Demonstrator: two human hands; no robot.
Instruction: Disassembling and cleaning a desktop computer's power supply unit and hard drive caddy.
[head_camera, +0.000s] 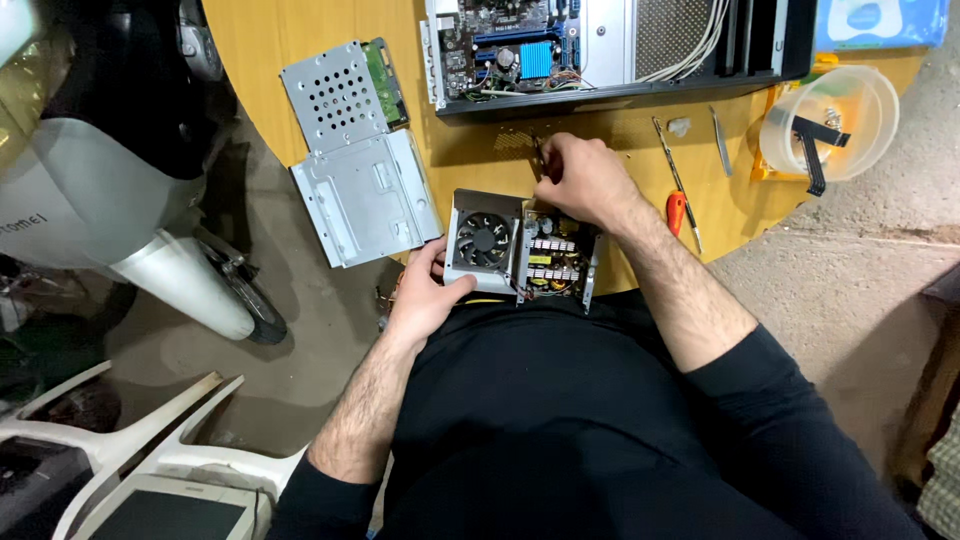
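An opened computer power supply (545, 258) rests at the near edge of a round wooden table (260, 40). Its grey lid with a black fan (483, 240) is swung off to the left, and the circuit board shows on the right. My left hand (425, 290) grips the lid's lower left corner. My right hand (585, 180) sits at the far edge of the power supply, fingers closed on a thin dark tool (538, 155) that looks like a screwdriver.
Two grey metal drive brackets (355, 150) lie at the table's left edge. An open computer case (600, 40) sits at the back. A red-handled screwdriver (678, 200), tweezers (721, 140) and a clear plastic tub (835, 120) lie to the right. A scooter (120, 180) stands left.
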